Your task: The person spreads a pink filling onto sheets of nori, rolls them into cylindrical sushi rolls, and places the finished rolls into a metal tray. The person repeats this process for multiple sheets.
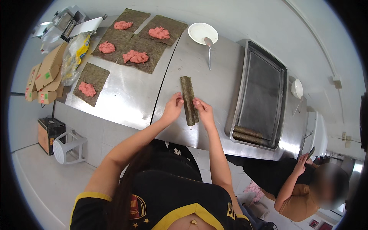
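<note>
A rolled dark green seaweed sheet [188, 92] lies lengthwise on the steel table [168, 134], its near end toward me. My left hand [174, 107] pinches its left edge, and my right hand [203, 111] holds its right side at about the same height. At the left, several flat seaweed sheets [149, 67] bear pink minced-paste mounds [135, 56]. To the right of my hands, a deep metal tray [260, 88] holds two finished-looking rolls [247, 136] along its near end. Above the roll is a white bowl [197, 31] with a spoon [209, 53] resting on it.
Cardboard boxes [48, 73], a plastic bag [73, 57] and a steel machine [76, 28] crowd the left end. A stool [67, 149] stands below. A small bowl [297, 90] sits beyond the tray. At lower right another person [295, 191] holds a phone.
</note>
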Demonstrator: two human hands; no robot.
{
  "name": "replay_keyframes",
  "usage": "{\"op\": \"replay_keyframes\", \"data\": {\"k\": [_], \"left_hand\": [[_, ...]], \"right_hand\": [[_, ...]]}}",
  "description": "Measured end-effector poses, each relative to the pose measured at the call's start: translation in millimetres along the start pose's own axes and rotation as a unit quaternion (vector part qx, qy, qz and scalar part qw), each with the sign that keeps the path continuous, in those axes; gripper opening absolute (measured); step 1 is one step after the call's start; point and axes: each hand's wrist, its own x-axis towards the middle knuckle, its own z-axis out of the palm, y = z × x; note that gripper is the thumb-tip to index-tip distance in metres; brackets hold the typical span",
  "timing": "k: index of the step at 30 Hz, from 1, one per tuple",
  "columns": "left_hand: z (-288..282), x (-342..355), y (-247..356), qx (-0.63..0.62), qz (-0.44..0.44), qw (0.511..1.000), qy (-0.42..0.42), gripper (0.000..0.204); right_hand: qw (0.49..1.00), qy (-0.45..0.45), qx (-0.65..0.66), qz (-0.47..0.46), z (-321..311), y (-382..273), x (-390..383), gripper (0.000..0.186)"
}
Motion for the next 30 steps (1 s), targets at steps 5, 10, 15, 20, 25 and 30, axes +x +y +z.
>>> {"op": "replay_keyframes", "data": {"k": [5, 10, 15, 20, 25, 30], "left_hand": [[14.1, -1.1, 6.1, -0.251, -0.019, 0.968, 0.012, 0.06], [21.8, -4.7, 6.6, -0.344, -0.024, 0.938, -0.038, 0.071], [21.0, -4.9, 3.2, -0.282, -0.017, 0.958, -0.051, 0.074], [20.0, -5.0, 21.8, -0.324, -0.032, 0.945, -0.018, 0.075], [20.7, 8.3, 28.6, -0.324, -0.01, 0.946, -0.001, 0.074], [26.5, 27.9, 19.1, -0.334, 0.029, 0.942, 0.008, 0.075]], "right_hand": [[0.984, 0.004, 0.176, -0.04, 19.8, -17.9, -0.8, 0.06], [0.97, -0.015, 0.236, -0.047, 33.7, -12.2, 2.2, 0.065], [0.969, -0.044, 0.237, -0.047, 36.1, -15.9, -0.2, 0.073], [0.97, -0.056, 0.234, -0.047, 25.2, -24.4, 7.4, 0.071], [0.965, -0.056, 0.243, -0.08, 28.6, -31.7, 34.2, 0.072], [0.957, -0.071, 0.267, -0.09, 35.9, -35.0, 59.5, 0.073]]}}
